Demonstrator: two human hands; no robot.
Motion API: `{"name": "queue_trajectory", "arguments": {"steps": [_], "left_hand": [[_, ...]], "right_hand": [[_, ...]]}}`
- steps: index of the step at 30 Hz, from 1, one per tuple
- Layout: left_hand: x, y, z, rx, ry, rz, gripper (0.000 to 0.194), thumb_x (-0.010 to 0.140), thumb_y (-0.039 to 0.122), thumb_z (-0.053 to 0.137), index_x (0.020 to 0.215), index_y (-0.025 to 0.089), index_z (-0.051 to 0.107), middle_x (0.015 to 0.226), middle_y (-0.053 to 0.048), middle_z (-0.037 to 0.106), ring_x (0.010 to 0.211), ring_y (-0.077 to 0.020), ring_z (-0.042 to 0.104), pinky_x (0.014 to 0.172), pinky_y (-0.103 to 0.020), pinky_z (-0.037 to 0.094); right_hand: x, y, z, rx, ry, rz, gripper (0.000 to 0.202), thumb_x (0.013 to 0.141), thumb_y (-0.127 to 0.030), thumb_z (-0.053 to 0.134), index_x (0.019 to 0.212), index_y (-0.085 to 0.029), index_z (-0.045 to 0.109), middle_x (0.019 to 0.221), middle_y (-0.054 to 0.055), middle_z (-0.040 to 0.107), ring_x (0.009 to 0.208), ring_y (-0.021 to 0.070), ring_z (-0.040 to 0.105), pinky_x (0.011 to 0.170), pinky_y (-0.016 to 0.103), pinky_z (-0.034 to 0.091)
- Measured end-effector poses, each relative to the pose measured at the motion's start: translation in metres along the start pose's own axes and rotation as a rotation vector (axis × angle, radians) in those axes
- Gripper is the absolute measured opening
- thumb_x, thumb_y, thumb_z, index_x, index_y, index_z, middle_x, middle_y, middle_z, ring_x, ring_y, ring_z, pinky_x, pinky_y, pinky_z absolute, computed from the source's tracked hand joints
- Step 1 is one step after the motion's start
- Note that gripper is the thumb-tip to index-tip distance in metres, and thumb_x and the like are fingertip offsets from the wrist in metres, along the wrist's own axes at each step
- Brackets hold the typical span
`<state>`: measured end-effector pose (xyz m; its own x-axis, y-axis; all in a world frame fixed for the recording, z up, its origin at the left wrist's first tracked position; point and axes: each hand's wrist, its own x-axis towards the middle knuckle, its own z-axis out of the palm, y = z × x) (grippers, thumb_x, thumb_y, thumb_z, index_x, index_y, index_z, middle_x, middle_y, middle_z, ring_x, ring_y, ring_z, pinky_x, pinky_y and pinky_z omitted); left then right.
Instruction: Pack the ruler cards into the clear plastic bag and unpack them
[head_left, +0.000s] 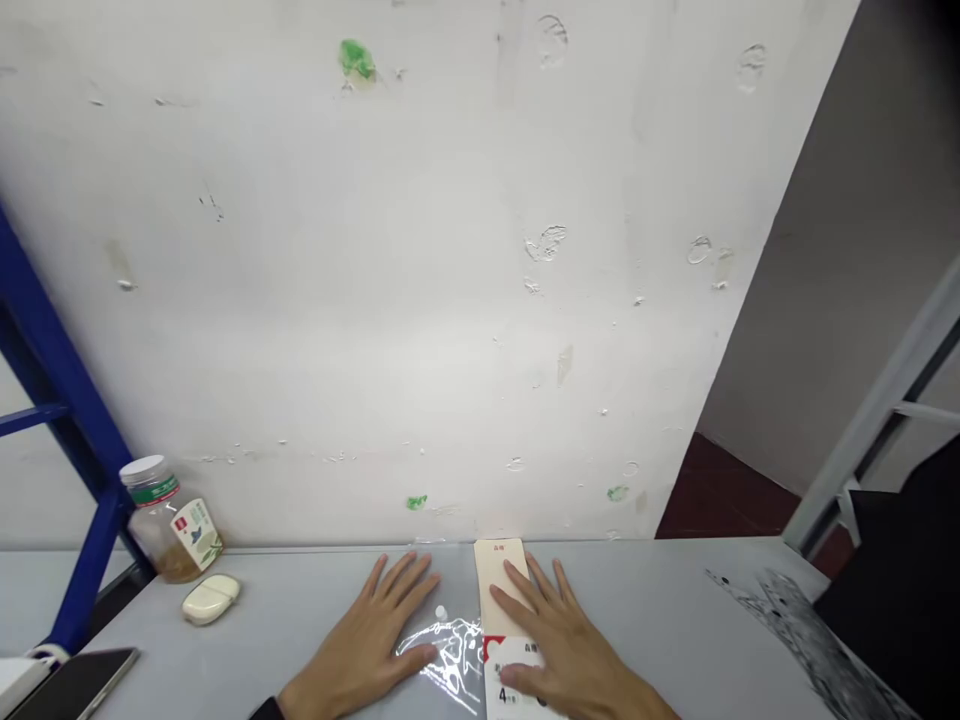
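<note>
My left hand (375, 645) lies flat with its fingers spread, partly over a clear plastic bag (457, 660) that shines with glare. A small white round snap shows near the bag's upper part. Just right of the bag is a long printed card (499, 575), cream above, with a white and red printed part lower down. My right hand (566, 650) rests on this card, palm down, fingers spread. Neither hand grips anything. Where the bag and card run past the bottom edge, they are out of view.
On the left of the grey table (660, 590) are a clear jar (166, 535) with a white lid, a cream oval case (211, 599) and a phone (75, 685). A blue frame (56, 340) rises at left. The white wall (450, 300) stands behind; dark fabric (907, 570) hangs at right.
</note>
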<state>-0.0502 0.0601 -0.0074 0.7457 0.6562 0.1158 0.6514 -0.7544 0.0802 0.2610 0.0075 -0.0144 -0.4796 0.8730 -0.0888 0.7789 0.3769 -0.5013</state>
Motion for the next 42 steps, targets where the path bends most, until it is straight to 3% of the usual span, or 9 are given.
{"name": "queue_trajectory", "arguments": {"steps": [11,21,42], "left_hand": [[0.0010,0.0028,0.0014,-0.003,0.045,-0.030,0.072,0.095,0.059,0.042,0.153,0.035,0.008,0.159,0.000,0.022,0.144,-0.0299,0.024,0.118,-0.053,0.020],[0.0013,0.0001,0.0048,0.026,0.084,-0.014,0.067,0.095,0.058,0.044,0.152,0.038,0.015,0.158,0.001,0.027,0.145,-0.0325,0.022,0.116,-0.055,0.022],[0.0020,0.0007,0.0032,0.118,0.070,-0.001,0.069,0.095,0.059,0.041,0.153,0.037,0.011,0.158,0.000,0.024,0.143,-0.0318,0.026,0.115,-0.052,0.026]], "right_hand": [[-0.0010,-0.0010,-0.0030,0.004,0.005,0.007,0.073,0.090,-0.065,0.039,0.152,-0.037,0.013,0.162,-0.006,0.003,0.148,0.0323,-0.007,0.117,0.059,-0.009],[-0.0010,-0.0010,-0.0049,-0.016,0.019,-0.007,0.071,0.089,-0.068,0.039,0.151,-0.039,0.018,0.161,-0.005,0.009,0.148,0.0323,-0.002,0.118,0.060,-0.006],[-0.0016,-0.0031,-0.0063,-0.009,0.011,-0.018,0.068,0.091,-0.067,0.035,0.151,-0.040,0.015,0.161,-0.005,0.006,0.148,0.0314,-0.004,0.117,0.061,-0.007]]}}
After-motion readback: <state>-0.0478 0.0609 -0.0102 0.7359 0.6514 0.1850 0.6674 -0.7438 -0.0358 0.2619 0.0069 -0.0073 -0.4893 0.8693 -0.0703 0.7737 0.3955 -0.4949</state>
